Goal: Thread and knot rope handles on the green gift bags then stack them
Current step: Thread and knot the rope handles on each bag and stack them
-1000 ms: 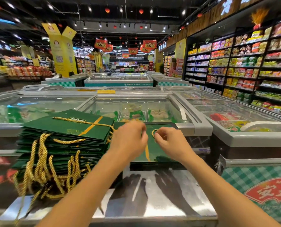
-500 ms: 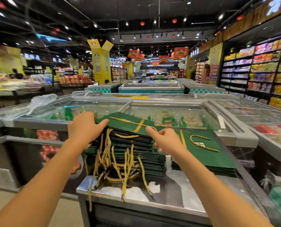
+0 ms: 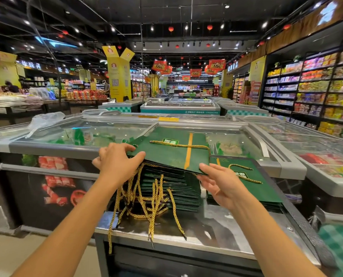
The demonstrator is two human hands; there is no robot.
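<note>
Fingers (image 3: 124, 146) of the left hand (image 3: 116, 162) curl over the left edge of the top bag (image 3: 172, 154), thumb pressing in from the near side, so that edge is pinched tight. Over at the bag's near right corner, the right hand (image 3: 220, 184) lies palm up, fingers loosely spread and nearly straight, tips touching the corner from below with nothing closed around it.

That green bag is tilted, near edge lifted clear above the stack (image 3: 166, 188) of flat green bags. 1 gold rope handle (image 3: 178, 145) loops across its face, crossing a yellow stripe.

Look at the near side of the stack: a tangle of gold ropes (image 3: 146, 206) spills out of it, and several strands hang over the front lip of the steel counter (image 3: 216, 222) that the stack sits on. Just right of the stack and partly behind the right hand lies a second pile (image 3: 244, 176) of green bags, lower, its uppermost one showing a gold handle too.

Behind the stack runs a long freezer (image 3: 98, 132) with sliding glass lids, packets dimly visible inside. Far left of the stack, a crumpled plastic bag (image 3: 44, 118) rests on that glass.

Well beyond the stack stands a yellow pillar (image 3: 118, 76), and red signs (image 3: 216, 64) hang from a dark ceiling dotted with spotlights. Far right of the stack, tall shelves (image 3: 316, 86) are packed with bright packets.
</note>
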